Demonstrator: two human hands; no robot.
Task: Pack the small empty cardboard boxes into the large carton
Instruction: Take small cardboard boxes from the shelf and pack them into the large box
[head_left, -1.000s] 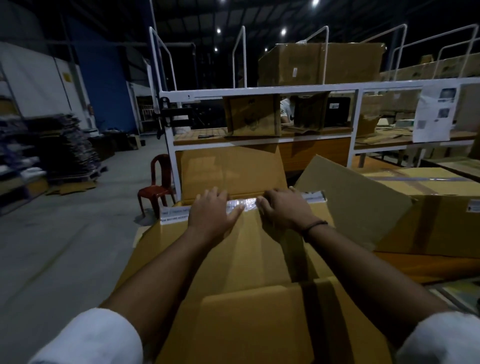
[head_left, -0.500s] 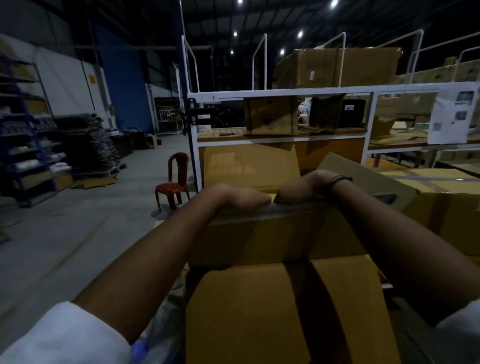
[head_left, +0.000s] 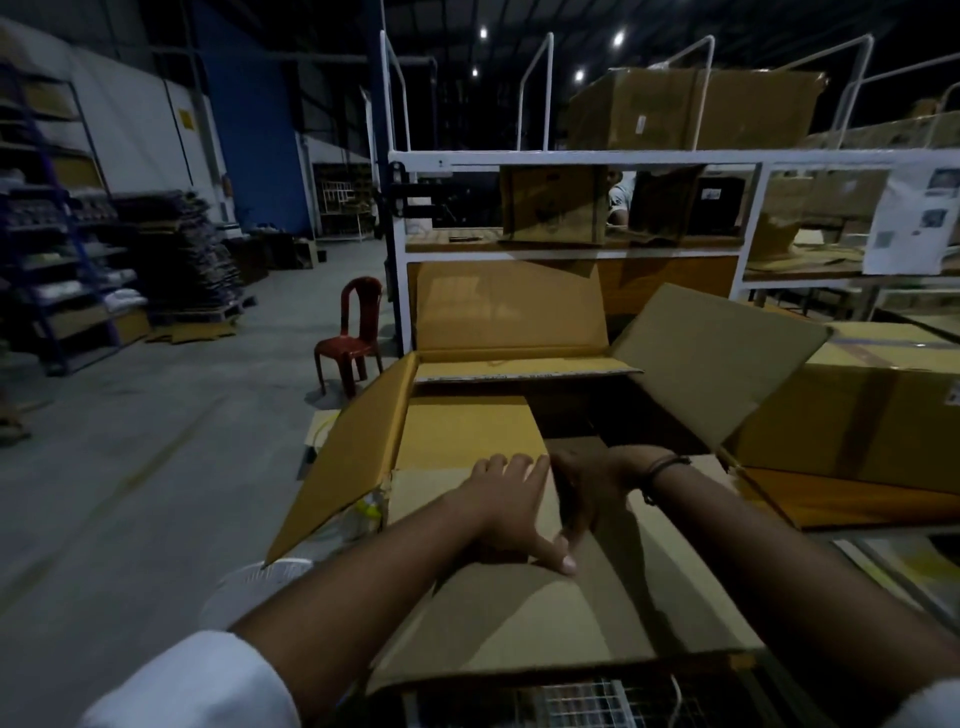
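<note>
while the carton (head_left: 353, 457) opens upward, left hand (head_left: 509, 509) lies flat on its flap (head_left: 519, 623), right hand (head_left: 587, 480) unclear.

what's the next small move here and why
Probably ease the cardboard under the left hand and right hand forward and down into the dark gap on the right of the large carton; its left side already seems to hold a box.

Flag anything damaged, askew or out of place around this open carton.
The large carton has a ragged, torn corner where its left flap meets the near flap that the left hand presses. What looks like crumpled clear plastic pokes out just below the tear. Nothing else stands out.
</note>
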